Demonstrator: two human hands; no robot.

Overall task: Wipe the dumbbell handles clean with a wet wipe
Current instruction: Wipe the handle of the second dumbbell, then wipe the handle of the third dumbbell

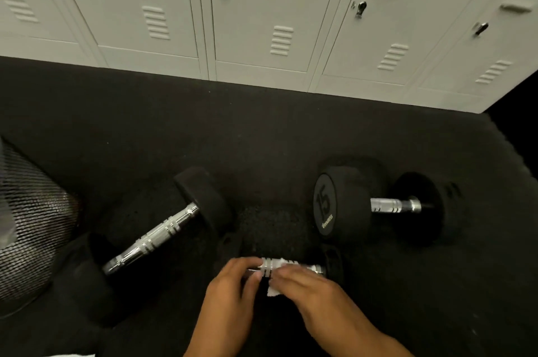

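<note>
Lower centre: near dumbbell handle (291,266) lies crosswise on the black floor (262,138)
Left hand (233,281): fingers curled around the handle's left part
Right hand (302,284): fingers bent, pressing white wipe (275,292) onto the handle

Both forearms are seen entering from the bottom edge of the frame, angled upward toward the lower centre, where the two hands are brought close together. The left hand (233,278) is placed at the lower centre, slightly left, with its fingers curled forward and its fingertips (253,263) closed round the handle (291,266) of the near dumbbell. The right hand (302,284) is laid just to its right, back turned upward, fingers bent over the same handle, with a wet wipe (276,292) pressed beneath them. The thumbs are nearly touching. Both wrists are bare and held roughly straight.
</note>
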